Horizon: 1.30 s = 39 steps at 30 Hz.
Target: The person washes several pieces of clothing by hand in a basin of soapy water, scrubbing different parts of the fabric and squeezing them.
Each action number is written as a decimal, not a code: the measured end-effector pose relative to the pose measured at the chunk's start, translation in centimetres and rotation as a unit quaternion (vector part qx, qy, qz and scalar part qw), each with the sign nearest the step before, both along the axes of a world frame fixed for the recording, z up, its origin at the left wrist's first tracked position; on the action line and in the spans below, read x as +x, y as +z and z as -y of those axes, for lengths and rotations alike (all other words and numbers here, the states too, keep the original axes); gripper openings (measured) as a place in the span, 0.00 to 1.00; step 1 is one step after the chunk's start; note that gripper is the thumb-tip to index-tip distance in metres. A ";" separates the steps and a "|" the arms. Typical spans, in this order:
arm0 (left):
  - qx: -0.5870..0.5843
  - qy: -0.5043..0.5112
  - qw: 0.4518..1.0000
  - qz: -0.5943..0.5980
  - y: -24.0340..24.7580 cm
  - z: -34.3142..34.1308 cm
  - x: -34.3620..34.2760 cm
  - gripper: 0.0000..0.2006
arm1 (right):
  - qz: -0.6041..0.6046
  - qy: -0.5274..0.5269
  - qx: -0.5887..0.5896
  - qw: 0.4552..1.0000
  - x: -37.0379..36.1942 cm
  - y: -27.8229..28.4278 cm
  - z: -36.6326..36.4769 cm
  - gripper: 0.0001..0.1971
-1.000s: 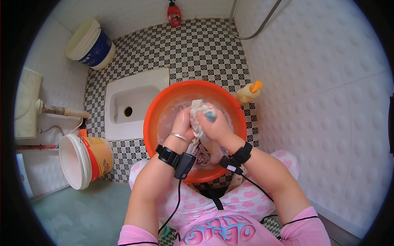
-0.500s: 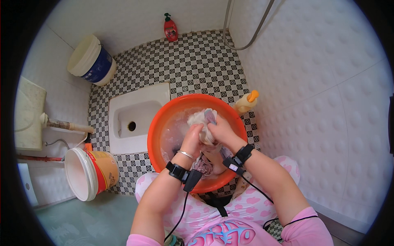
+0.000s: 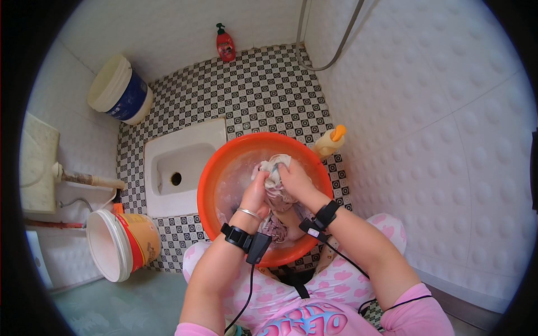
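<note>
An orange plastic basin with cloudy, soapy water stands on the floor in front of my knees. Over it, my left hand and my right hand both grip a wet, pale, bunched piece of fabric, whose garment type I cannot make out. Its upper edge is pinched between my fingers, and the lower part hangs toward the water. More wet, patterned pinkish cloth lies in the basin below my wrists. A silver bangle and black straps with small devices sit on my wrists.
A cream pump bottle with an orange top stands right of the basin. Left is a white squat toilet. Two buckets, one blue-banded and one yellow-red, stand farther left. A red pump bottle and grey hose are at the back.
Both hands still hold the pale fabric, which is now more spread out and hangs lower between them. The whole view has shifted slightly.
</note>
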<state>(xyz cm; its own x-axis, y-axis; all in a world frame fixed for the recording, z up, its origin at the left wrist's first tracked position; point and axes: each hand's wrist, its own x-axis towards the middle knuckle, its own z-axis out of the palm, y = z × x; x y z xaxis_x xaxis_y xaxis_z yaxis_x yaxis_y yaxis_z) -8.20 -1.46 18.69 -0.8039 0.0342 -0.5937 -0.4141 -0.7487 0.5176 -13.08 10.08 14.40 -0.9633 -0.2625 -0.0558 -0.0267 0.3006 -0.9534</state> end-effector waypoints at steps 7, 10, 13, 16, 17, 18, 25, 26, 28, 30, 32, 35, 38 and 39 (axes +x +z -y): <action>0.020 0.058 0.996 -0.072 1.5 1.9 -0.8 0.20 | 0.038 -0.014 -0.166 0.985 -2.0 1.2 -0.7 0.24; 0.045 0.068 0.994 -0.073 0.5 2.4 -0.9 0.20 | 0.086 0.074 -0.163 0.980 -0.1 6.0 0.9 0.21; 0.015 0.082 0.995 -0.057 0.9 1.4 -1.0 0.16 | -0.017 0.073 -0.075 0.994 0.7 6.0 1.4 0.12; 0.103 0.039 0.991 -0.072 -0.8 1.6 -1.1 0.14 | -0.043 0.036 -0.037 0.998 1.3 5.3 1.7 0.13; 0.076 0.035 0.994 -0.067 -1.1 1.5 -1.0 0.14 | -0.066 0.046 -0.024 0.996 1.5 5.1 1.7 0.13; 0.078 0.036 0.994 -0.066 -1.3 1.6 -0.8 0.14 | -0.090 0.056 -0.011 0.994 1.6 5.0 1.6 0.13; -0.059 0.016 0.997 -0.037 0.1 2.6 -0.5 0.13 | 0.032 0.001 -0.001 0.999 -1.7 3.2 -0.8 0.11; -0.037 0.016 0.999 -0.024 0.8 3.2 -0.6 0.12 | 0.083 0.017 -0.010 0.996 -2.2 4.1 -1.0 0.08; -0.122 0.066 0.989 -0.057 1.6 3.7 -0.7 0.11 | 0.090 0.023 -0.124 0.988 -2.2 5.9 -0.9 0.12; -0.255 0.077 0.962 -0.065 0.4 5.4 -0.5 0.12 | 0.123 0.020 -0.141 0.982 -2.6 6.4 -0.9 0.16; -0.233 0.096 0.966 -0.066 2.4 5.4 -0.8 0.11 | 0.155 0.009 -0.154 0.976 -3.0 6.7 -1.5 0.19; -0.215 0.115 0.968 -0.060 1.5 8.3 -0.5 0.11 | 0.171 -0.003 -0.292 0.941 -3.0 8.3 -1.5 0.22; -0.221 0.134 0.965 -0.042 1.4 8.3 -1.1 0.11 | 0.217 0.045 -0.351 0.910 -3.6 9.3 -3.0 0.21; -0.234 0.189 0.953 -0.040 2.1 7.6 -1.5 0.11 | 0.195 0.041 -0.331 0.922 -3.8 10.0 -3.7 0.20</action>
<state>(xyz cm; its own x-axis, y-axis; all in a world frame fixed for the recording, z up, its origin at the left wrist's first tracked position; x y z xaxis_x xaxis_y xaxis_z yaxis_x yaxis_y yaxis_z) -9.71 -9.03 20.74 -0.7489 -0.5210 -0.4094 -0.1055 -0.5162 0.8499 -16.91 13.75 24.36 -0.8790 -0.4348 -0.1959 0.3608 -0.3377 -0.8694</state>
